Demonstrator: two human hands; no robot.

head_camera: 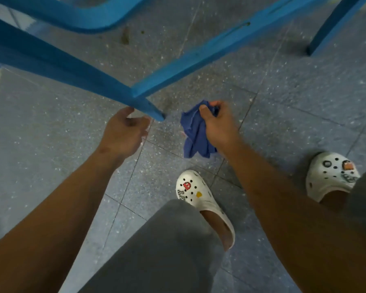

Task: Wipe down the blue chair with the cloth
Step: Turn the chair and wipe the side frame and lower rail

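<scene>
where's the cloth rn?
In the head view, the blue cloth hangs bunched in the right hand, just right of centre above the tiled floor, beside the blue chair leg end that the left hand is touching.

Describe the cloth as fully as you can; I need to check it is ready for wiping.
The cloth is dark blue, thin woven fabric by its look, crumpled with frayed-looking edges. The right hand pinches its upper part between thumb and fingers, and the rest hangs loose above the speckled floor. It sits just right of the blue chair frame's near corner, touching neither chair nor left hand.
</scene>
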